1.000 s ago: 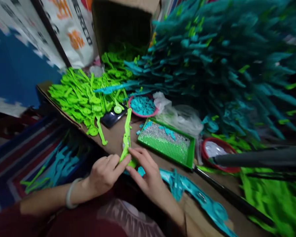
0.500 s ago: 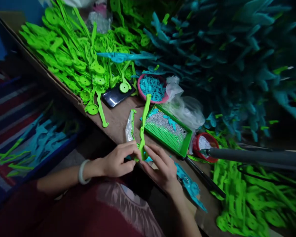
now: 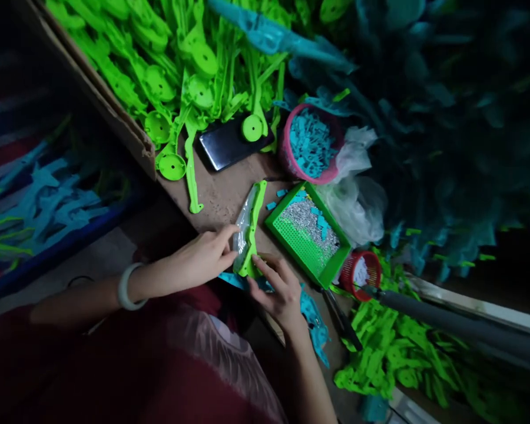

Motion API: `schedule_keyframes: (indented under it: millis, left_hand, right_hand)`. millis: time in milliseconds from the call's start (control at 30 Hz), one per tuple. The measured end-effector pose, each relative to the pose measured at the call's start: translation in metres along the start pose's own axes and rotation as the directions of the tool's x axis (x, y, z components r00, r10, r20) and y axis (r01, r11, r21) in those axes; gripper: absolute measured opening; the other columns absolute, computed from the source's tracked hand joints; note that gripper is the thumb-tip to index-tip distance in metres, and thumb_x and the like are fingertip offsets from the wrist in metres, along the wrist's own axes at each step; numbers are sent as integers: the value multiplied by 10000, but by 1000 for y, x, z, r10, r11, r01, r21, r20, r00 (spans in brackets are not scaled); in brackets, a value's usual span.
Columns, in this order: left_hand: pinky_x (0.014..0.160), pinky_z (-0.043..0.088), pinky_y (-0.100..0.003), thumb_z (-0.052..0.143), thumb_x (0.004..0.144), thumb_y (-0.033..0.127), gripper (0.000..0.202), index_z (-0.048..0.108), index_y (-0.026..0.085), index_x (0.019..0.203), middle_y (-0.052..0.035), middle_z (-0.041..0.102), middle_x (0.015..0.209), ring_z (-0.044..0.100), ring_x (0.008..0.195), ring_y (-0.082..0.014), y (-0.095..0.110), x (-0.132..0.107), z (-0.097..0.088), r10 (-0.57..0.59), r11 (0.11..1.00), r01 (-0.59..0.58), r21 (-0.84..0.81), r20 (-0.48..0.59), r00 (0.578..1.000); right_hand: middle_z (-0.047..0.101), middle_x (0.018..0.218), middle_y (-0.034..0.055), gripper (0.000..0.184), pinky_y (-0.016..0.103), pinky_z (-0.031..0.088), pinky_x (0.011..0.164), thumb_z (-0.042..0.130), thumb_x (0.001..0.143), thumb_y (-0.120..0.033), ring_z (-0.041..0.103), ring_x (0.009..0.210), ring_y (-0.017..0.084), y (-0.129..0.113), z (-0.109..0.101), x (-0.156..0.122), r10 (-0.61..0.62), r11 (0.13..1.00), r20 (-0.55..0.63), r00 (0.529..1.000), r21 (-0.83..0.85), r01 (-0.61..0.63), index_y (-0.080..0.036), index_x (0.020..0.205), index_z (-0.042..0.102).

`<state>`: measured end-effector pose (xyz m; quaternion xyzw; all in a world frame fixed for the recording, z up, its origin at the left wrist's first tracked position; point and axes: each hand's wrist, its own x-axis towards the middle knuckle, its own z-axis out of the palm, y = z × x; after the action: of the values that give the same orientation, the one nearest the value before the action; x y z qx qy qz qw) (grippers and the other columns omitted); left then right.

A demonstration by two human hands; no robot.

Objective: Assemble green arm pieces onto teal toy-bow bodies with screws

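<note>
A long bright-green plastic part lies along a shiny, clear-silvery blade-shaped piece on the table edge. Whether the two are fastened together I cannot tell. My left hand pinches the left side of this pair, index finger on the shiny piece and thumb lower down. At the lower end, my right hand has its fingertips on the green part, thumb underneath. A teal plastic piece shows partly below the hands, and another teal part rests beside the right wrist.
A green tray holds small metal bits and teal pieces. Nearby are a pink bowl of teal pieces, a red basket, a phone and a black-handled tool. Green parts heap at upper left; a grey bar crosses the right.
The green part, earlier held upright beside the shiny piece, now lies along it. My left hand has moved from the part's lower end to the shiny piece. The view has shifted closer.
</note>
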<state>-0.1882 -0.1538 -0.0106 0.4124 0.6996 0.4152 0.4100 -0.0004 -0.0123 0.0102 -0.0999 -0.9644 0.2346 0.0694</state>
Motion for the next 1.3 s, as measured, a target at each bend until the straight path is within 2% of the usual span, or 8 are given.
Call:
schedule_keyframes:
  millis: [300, 433, 600, 733, 900, 1000, 1133, 1300]
  left_hand:
    - [677, 508, -266, 555, 914, 123, 440, 454, 162, 1340, 0, 674, 773, 679, 717, -173, -7, -3, 15, 38, 989, -32, -147, 40, 998]
    - [727, 543, -284, 532, 937, 131, 347, 521, 147, 1283, -74, 690, 965, 694, 845, -192, -5, -10, 17, 194, 977, -189, 100, -43, 980]
    - [1069, 461, -388, 552, 976, 260, 371, 567, 85, 1303, -157, 587, 1374, 496, 1338, -275, -15, -12, 18, 644, 605, -588, 537, 105, 758]
    - [1050, 461, -350, 456, 986, 104, 359, 574, 112, 1325, -120, 581, 1413, 500, 1354, -239, -25, -9, 14, 692, 464, -623, 629, 181, 699]
    - [1031, 481, -328, 480, 990, 138, 378, 553, 161, 1360, -121, 547, 1440, 513, 1352, -242, -42, -12, 20, 713, 460, -637, 619, 170, 680]
    - [1052, 488, -347, 552, 966, 157, 399, 561, 174, 1365, -134, 597, 1381, 550, 1312, -262, -54, -13, 29, 711, 583, -643, 496, 72, 700]
    - [1065, 499, -393, 606, 949, 221, 390, 595, 215, 1339, -127, 662, 1304, 602, 1251, -284, -61, -18, 44, 616, 720, -553, 419, -18, 788]
    - [1034, 532, -433, 691, 869, 245, 520, 547, 221, 1368, -155, 619, 1337, 588, 1265, -322, -52, -26, 48, 645, 713, -541, 445, -116, 755]
  right_hand:
    - [598, 1038, 113, 492, 343, 560, 751, 657, 887, -194, 619, 936, 213, -10, -11, 5, 20, 988, 147, 989, -157, 4, -227, 1363, 538]
    - [586, 965, 118, 398, 331, 522, 654, 632, 906, -223, 582, 840, 215, -14, -14, 8, 6, 960, 189, 982, -275, 47, -185, 1300, 591]
    - [614, 888, 81, 376, 327, 517, 662, 634, 910, -271, 600, 827, 215, -9, -12, 4, 35, 980, 167, 985, -197, -1, -216, 1281, 600]
    - [675, 1073, 92, 429, 403, 521, 898, 665, 887, -378, 629, 1006, 233, -3, -13, 12, 272, 959, 134, 953, 42, -280, -208, 1270, 570]
    - [679, 1023, 73, 374, 356, 499, 848, 687, 855, -394, 627, 938, 206, 5, -25, 41, 412, 809, 509, 756, 177, -560, -162, 1141, 618]
    - [661, 946, 49, 342, 291, 458, 744, 707, 837, -377, 595, 838, 170, 8, -35, 56, 388, 776, 628, 674, 172, -607, -143, 1072, 626]
    - [671, 919, 56, 280, 269, 409, 711, 682, 860, -337, 578, 802, 162, 11, -43, 64, 355, 816, 669, 653, 118, -565, -132, 1044, 635]
    - [687, 947, 54, 284, 251, 385, 708, 696, 854, -285, 594, 835, 158, 19, -45, 65, 240, 821, 686, 687, 234, -521, -116, 1078, 651]
